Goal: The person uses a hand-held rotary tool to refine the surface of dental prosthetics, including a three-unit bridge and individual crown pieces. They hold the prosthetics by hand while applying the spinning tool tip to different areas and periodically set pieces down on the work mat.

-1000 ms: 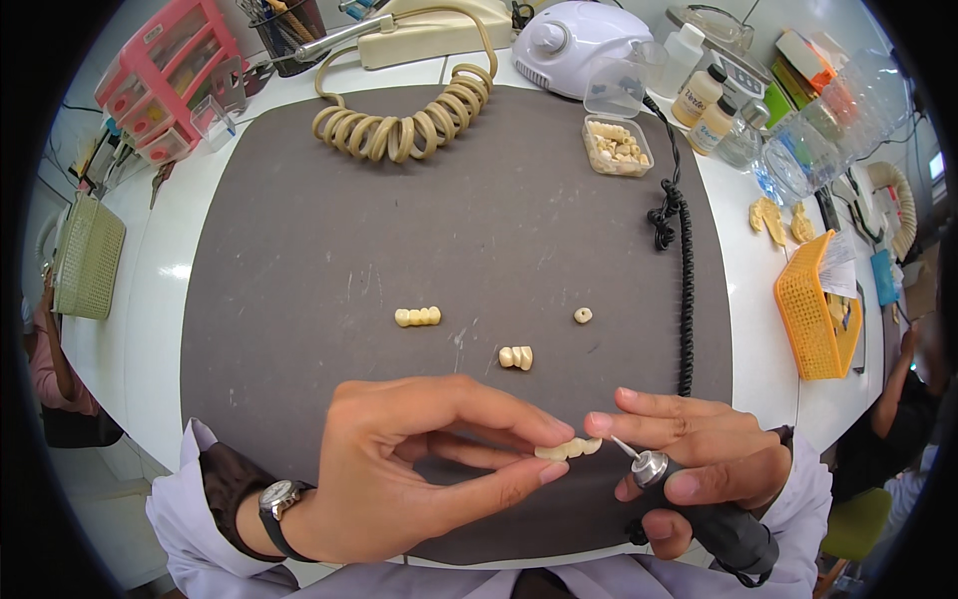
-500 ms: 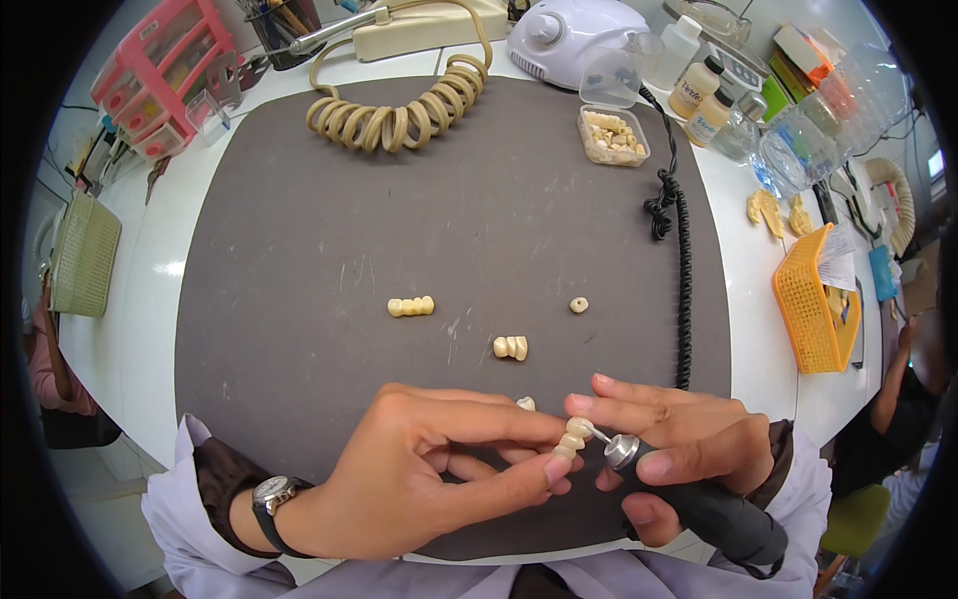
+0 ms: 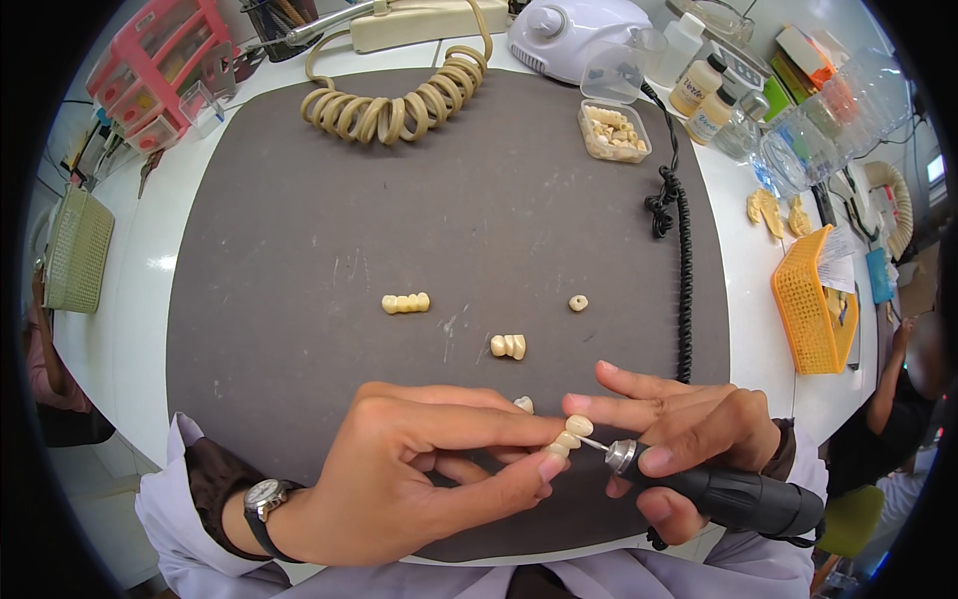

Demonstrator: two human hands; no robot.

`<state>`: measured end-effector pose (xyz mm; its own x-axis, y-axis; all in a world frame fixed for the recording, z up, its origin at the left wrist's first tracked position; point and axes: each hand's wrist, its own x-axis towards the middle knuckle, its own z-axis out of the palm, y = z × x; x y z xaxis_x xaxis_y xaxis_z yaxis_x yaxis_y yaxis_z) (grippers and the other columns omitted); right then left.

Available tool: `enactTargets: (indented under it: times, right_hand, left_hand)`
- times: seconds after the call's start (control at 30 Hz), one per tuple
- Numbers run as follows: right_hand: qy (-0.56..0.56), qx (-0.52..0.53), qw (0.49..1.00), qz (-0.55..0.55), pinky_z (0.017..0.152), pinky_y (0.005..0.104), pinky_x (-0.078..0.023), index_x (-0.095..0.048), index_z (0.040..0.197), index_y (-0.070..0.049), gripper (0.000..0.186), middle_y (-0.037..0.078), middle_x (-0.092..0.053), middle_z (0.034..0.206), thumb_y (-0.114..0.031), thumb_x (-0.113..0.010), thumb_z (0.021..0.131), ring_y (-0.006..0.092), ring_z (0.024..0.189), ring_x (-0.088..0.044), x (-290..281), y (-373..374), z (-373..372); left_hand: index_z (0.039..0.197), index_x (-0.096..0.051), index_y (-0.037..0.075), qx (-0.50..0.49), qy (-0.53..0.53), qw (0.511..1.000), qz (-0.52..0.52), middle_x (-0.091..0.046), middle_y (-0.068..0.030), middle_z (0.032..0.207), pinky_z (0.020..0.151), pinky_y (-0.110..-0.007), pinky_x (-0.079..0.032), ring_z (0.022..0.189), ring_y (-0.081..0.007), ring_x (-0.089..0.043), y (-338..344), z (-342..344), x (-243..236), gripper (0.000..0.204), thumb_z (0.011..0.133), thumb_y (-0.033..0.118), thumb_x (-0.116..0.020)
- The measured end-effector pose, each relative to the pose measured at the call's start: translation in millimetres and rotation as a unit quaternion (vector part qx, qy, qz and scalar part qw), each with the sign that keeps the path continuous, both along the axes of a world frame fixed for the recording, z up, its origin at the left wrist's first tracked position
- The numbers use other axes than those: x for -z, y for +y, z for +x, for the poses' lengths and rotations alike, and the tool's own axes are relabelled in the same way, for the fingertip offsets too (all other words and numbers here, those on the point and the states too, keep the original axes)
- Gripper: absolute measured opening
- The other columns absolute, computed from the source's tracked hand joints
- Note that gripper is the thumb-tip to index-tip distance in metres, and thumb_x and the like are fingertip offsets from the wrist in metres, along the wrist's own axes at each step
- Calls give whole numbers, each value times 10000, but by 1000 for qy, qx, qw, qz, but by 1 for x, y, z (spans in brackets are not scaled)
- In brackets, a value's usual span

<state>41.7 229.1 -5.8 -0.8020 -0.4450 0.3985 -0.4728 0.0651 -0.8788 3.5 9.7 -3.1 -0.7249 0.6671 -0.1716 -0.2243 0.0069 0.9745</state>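
Cream bridge (image 3: 579, 426), pinched by the left hand (image 3: 424, 454) near the front edge of the mat (image 3: 399, 220), meets the drill (image 3: 753, 496) the right hand (image 3: 720, 431) grips, grinding apparently unfinished, other pieces (image 3: 406, 302) lying untouched beyond.

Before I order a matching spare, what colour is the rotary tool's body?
The tool's body is black, clearest in the head view.

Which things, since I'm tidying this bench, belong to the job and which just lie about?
In use:
toothlike piece, in the left hand
black handpiece, in the right hand

Apparently lying about:
pink drawers
orange basket
green basket
beige coiled cord
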Motion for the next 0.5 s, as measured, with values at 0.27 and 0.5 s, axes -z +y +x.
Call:
enactTargets:
  times: [0.27,0.5]
  right_hand:
    - [23,-30,998,47,985,544,-318,-424,961,-41,278,99,-629,589,-118,-635,797,430,981,-578,-4,3,-3]
    - [27,-43,996,75,981,554,-315,-391,992,-47,311,105,-634,599,-119,-628,804,436,991,-571,-8,3,-4]
  left_hand:
    - [968,-647,-58,-5,-10,1000,11,-646,-154,849,635,-233,-574,727,-168,-659,1,0,0,168,804,-36,-619]
    - [969,-648,-55,-10,-8,1000,11,-646,-153,849,633,-232,-574,725,-167,-659,1,0,0,172,800,-40,-621]
